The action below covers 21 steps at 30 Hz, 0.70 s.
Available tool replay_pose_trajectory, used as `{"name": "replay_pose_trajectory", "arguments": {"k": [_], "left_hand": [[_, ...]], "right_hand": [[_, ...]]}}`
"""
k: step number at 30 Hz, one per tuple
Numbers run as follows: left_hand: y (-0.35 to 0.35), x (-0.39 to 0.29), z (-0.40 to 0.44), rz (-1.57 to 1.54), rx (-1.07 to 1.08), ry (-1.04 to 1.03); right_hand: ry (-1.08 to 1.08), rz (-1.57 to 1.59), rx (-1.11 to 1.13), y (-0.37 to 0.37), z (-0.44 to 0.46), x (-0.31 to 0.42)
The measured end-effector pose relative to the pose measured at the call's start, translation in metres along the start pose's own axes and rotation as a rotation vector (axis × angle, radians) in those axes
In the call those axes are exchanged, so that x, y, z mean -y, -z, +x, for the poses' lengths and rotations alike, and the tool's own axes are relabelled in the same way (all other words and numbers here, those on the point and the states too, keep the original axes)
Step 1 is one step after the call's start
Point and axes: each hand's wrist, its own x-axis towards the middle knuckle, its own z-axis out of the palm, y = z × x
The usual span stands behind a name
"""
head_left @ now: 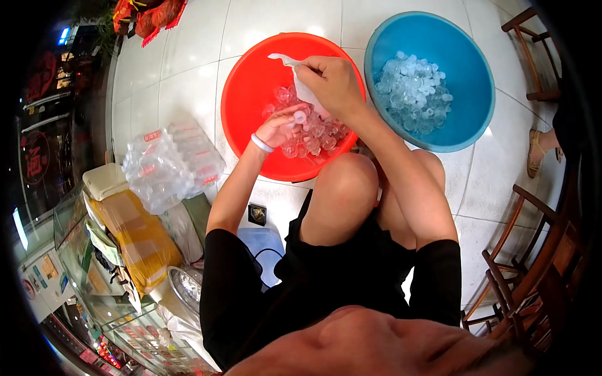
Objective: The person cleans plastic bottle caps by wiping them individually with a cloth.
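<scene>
Over the red basin [241, 94], my left hand [280, 127] has a small clear round piece [300, 117] with a ring-shaped opening at its fingers. A white band circles that wrist. My right hand [329, 84] is closed on the top of a translucent plastic bag [306, 94], which hangs down into the basin. Clear round pieces [313, 141] lie in the basin below both hands. To the right, a blue basin [467, 81] holds a heap of similar clear pieces [414, 94].
Bundles of clear plastic [172, 166] and a yellow-wrapped package [141, 235] lie at the left. A pale blue stool [262, 247] is by my left leg. Wooden chairs [520, 282] stand at the right, near another person's foot [536, 153].
</scene>
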Motion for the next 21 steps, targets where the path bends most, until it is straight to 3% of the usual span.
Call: {"name": "replay_pose_trajectory", "arguments": {"k": [2,11,13,14,16,17,18,20,21], "left_hand": [[0.004,0.002,0.000,-0.147,0.171,0.007],[-0.029,-0.022,-0.018,-0.098,0.213,-0.028],[-0.011,-0.033,-0.016,-0.076,0.429,-0.166],[0.005,-0.032,-0.007,-0.229,0.541,-0.174],[0.042,-0.011,0.025,1.281,0.020,0.107],[0.096,0.010,0.036,1.479,-0.029,0.028],[0.131,0.029,0.050,1.665,-0.083,-0.062],[0.050,-0.003,0.025,1.135,-0.261,0.084],[0.020,-0.015,0.007,1.145,-0.225,0.105]], "right_hand": [[0.002,0.005,-0.006,0.001,0.000,0.000],[0.058,0.043,-0.107,-0.004,0.002,-0.003],[0.052,0.048,-0.125,-0.001,0.002,-0.002],[0.046,0.018,-0.080,0.001,0.002,-0.001],[0.035,-0.009,-0.067,-0.002,-0.002,-0.003],[0.054,-0.021,-0.097,-0.006,0.003,-0.009],[0.129,-0.118,-0.118,-0.005,0.003,-0.008],[0.188,-0.120,-0.170,-0.006,0.000,-0.003],[0.239,-0.083,-0.197,-0.009,0.000,-0.001]]}}
